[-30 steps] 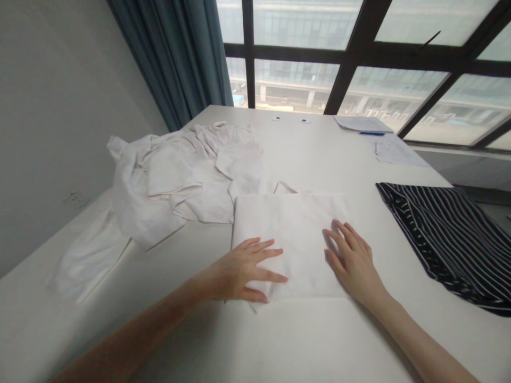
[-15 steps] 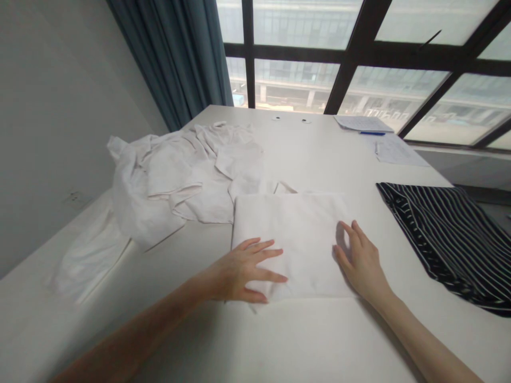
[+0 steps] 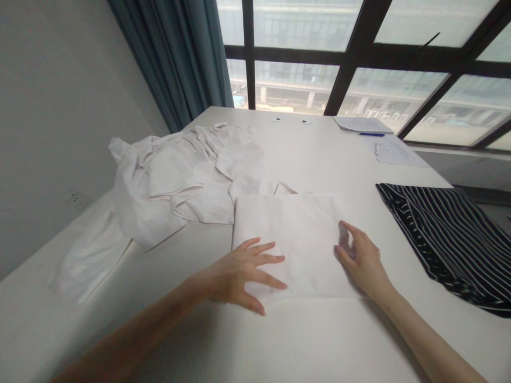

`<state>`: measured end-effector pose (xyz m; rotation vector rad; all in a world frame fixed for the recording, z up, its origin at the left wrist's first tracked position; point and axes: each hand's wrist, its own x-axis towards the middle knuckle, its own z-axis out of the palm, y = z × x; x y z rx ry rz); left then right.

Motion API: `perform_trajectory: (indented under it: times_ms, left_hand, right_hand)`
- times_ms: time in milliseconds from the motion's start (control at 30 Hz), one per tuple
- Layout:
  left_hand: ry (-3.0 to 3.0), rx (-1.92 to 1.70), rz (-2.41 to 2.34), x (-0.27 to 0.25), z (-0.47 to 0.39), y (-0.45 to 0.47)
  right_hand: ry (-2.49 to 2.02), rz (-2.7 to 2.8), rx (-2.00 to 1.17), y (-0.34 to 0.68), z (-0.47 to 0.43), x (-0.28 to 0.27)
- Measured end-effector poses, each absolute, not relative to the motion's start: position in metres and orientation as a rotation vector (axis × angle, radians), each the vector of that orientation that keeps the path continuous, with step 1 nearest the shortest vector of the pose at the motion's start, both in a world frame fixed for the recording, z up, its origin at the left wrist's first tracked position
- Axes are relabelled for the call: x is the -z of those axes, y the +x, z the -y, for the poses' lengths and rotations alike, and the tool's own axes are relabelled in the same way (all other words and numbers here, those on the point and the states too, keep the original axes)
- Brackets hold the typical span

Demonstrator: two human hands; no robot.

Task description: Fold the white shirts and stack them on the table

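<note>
A folded white cloth (image 3: 303, 239) lies as a flat rectangle on the white table, a small corner poking out beyond its far edge. Over its near left part, my left hand (image 3: 247, 274) rests palm down with the fingers spread wide. My right hand (image 3: 361, 260) is at the cloth's right side; its thumb and forefinger are apart, the tips on or just over the fabric. Neither hand grips anything. Beside the folded piece, to the left, a rumpled heap of white cloth (image 3: 179, 175) spreads over the table.
A black cloth with white stripes (image 3: 451, 239) lies at the right edge. Papers (image 3: 363, 124) and a blue pen (image 3: 372, 134) are at the far right of the table (image 3: 307, 340). Behind stand a dark-framed window and a blue curtain (image 3: 179, 58); a grey wall is on the left.
My left thumb has moved outward and toward me, past the cloth's near edge. A small corner that stuck out there is no longer visible. My right fingers have bent slightly.
</note>
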<state>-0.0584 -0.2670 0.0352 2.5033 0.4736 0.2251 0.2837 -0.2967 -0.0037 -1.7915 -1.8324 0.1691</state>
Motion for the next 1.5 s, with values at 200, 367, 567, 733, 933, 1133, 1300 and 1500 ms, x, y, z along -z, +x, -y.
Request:
perform_trajectory:
  times_ms: [200,367,567,733,933,1133,1300,1500]
  left_hand:
    - [2.164,-0.625,-0.833,-0.033,0.248,-0.064]
    - [2.194,-0.882,-1.469,-0.026,0.197,-0.073]
    - [2.034,-0.797,-1.687,-0.019,0.152,-0.073]
    - [1.947,-0.808,-1.597,-0.026,0.159,-0.075]
    - [1.553,-0.925,-1.181,-0.054,0.174,-0.072]
    - [1.592,-1.009,-1.054,-0.071,0.178,-0.067]
    - [1.688,-1.001,-1.003,-0.074,0.174,-0.073]
    - [1.764,-0.953,-1.007,-0.078,0.169,-0.083]
  right_hand:
    - [-1.756,1.616,-0.468,0.298,0.281,-0.002]
    - [-1.728,1.363,-0.637,0.305,0.247,-0.009]
    - [-1.801,1.142,-0.753,0.304,0.208,-0.019]
    - [-1.72,1.109,-0.803,0.3,0.203,-0.026]
    - [-1.54,1.055,-0.89,0.301,0.205,-0.033]
    - [-1.458,0.979,-0.863,0.304,0.202,-0.034]
    - [-1.464,1.127,-1.014,0.317,0.21,-0.052]
    - [-1.664,1.736,-1.073,0.326,0.225,-0.083]
